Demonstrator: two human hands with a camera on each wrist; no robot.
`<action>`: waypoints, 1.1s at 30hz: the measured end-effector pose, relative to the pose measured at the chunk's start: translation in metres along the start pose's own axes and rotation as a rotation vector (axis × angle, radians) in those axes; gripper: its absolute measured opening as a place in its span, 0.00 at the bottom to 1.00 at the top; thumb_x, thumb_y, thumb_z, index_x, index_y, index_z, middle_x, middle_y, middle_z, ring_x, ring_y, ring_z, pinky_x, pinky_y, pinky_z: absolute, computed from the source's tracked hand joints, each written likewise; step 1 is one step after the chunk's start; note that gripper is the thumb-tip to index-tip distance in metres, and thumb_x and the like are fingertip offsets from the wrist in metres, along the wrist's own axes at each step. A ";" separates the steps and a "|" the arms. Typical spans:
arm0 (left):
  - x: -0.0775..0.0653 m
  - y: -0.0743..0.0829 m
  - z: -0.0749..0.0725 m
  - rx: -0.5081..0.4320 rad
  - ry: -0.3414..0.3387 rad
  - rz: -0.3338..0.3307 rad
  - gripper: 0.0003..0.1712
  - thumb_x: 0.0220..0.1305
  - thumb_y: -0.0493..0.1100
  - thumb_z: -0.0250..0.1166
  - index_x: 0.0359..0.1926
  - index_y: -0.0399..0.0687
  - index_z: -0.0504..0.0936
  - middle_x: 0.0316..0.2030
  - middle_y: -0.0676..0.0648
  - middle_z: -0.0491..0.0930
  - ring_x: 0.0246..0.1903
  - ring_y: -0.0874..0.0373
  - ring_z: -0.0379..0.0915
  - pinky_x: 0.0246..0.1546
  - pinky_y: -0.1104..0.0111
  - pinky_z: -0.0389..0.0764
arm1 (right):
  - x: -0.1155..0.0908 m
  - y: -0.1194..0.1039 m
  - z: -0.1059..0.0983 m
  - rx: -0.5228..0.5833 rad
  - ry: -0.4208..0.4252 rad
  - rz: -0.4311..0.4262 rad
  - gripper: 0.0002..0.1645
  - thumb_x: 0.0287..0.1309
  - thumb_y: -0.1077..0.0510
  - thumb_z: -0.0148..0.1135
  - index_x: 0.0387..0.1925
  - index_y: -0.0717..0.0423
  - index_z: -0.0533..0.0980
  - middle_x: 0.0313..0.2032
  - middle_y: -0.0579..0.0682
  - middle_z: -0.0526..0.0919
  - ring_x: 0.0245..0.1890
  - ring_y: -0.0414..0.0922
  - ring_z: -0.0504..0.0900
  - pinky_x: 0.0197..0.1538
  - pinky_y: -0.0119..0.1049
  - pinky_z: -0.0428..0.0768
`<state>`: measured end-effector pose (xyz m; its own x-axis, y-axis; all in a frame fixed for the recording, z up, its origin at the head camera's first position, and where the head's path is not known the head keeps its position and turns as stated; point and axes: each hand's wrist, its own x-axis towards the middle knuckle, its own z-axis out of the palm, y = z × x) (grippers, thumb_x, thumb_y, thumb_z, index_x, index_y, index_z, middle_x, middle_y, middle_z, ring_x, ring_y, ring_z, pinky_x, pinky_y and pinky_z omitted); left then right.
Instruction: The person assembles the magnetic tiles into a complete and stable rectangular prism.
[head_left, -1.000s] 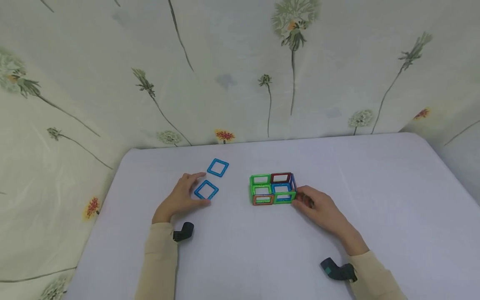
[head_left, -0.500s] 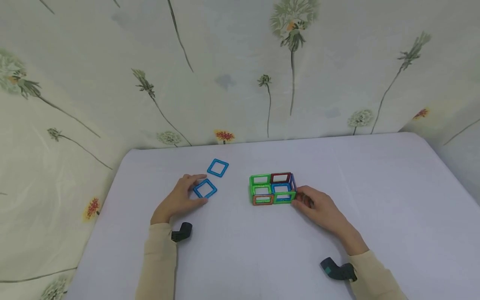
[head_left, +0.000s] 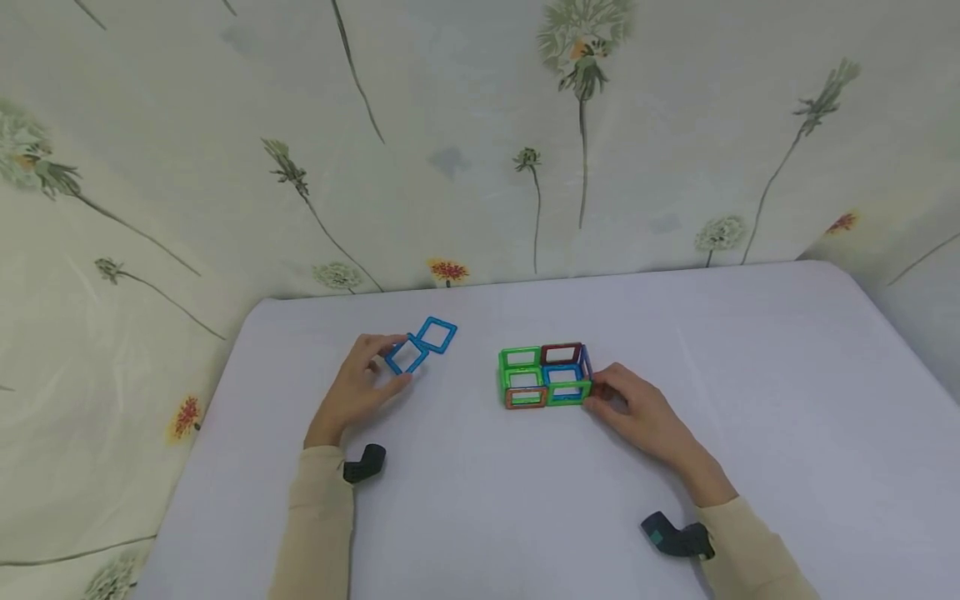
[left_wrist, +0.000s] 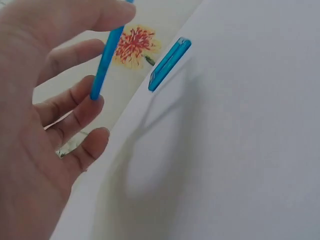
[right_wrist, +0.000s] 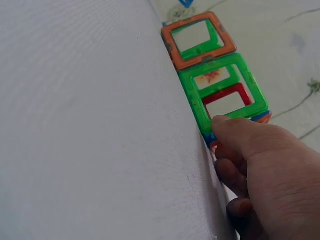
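Note:
My left hand (head_left: 358,390) pinches a blue square magnetic tile (left_wrist: 106,67) between thumb and fingers, and it hangs tilted above the white table. Just beyond it lies a second blue square tile (head_left: 448,340), flat on the cloth; the held one overlaps its near corner in the head view. Toward the middle stands a low open box of magnetic tiles (head_left: 546,386), with green, orange, dark red, blue and purple squares for walls and floor. My right hand (head_left: 641,417) grips its near right corner, the thumb on the front green tile (right_wrist: 192,95) and the other fingers curled beside it.
A white cloth (head_left: 495,500) covers the table, whose far edge meets a flower-printed curtain (head_left: 480,125). Black cameras sit on both wrists, the left camera (head_left: 365,463) and the right camera (head_left: 675,537), next to beige sleeves (head_left: 318,525).
My left hand has closed on the nearer blue tile and raised it off the table, up and slightly left toward the other blue tile. The right hand stays at the box's corner.

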<state>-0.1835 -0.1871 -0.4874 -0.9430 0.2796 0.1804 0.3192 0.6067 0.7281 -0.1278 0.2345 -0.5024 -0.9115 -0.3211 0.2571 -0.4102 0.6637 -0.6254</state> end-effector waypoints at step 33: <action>0.022 0.087 0.060 -0.071 0.055 0.315 0.16 0.59 0.47 0.67 0.48 0.50 0.81 0.56 0.49 0.69 0.59 0.57 0.63 0.58 0.57 0.73 | -0.001 -0.029 -0.019 0.262 0.066 0.071 0.16 0.56 0.65 0.63 0.47 0.63 0.76 0.43 0.53 0.82 0.43 0.42 0.80 0.47 0.25 0.79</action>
<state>-0.1712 -0.0836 -0.4599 -0.8035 0.4034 0.4378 0.5901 0.4430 0.6749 -0.1155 0.2283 -0.4706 -0.9413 -0.2291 0.2479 -0.3311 0.4833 -0.8104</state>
